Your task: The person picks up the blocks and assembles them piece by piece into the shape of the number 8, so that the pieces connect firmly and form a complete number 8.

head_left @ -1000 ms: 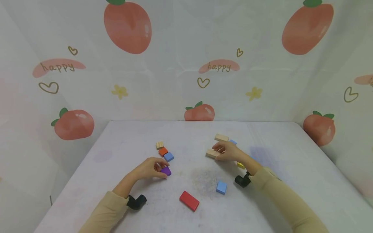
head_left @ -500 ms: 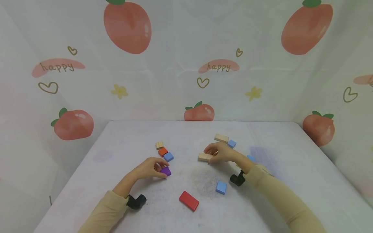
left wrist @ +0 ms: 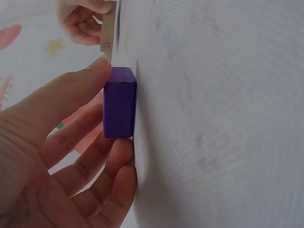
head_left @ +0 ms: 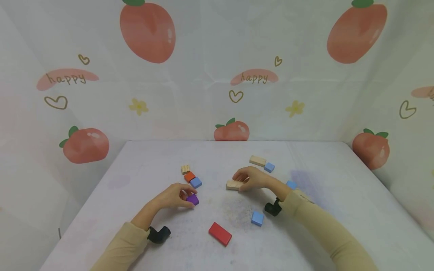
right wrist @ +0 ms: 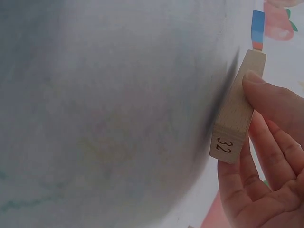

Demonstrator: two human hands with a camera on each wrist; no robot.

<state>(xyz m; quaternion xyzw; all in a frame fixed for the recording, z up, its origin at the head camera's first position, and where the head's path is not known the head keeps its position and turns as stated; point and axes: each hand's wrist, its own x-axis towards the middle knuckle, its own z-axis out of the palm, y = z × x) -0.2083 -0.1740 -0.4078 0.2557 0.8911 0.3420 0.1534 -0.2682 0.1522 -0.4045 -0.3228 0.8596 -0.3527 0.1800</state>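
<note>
Head view: the left hand (head_left: 175,196) has a purple block (head_left: 193,199) pinched down at the table (head_left: 217,154), while across from it the right hand (head_left: 254,178) grips a pale wooden block (head_left: 232,184). Over to the left wrist: thumb at one end, fingers at the other; the purple block should be light, stiff, perhaps slick with paint, and those ends suit a hold. Now the right wrist: thumb and fingers clasp bare wood, likely light, hard and less slippery, best taken across its sides.
</note>
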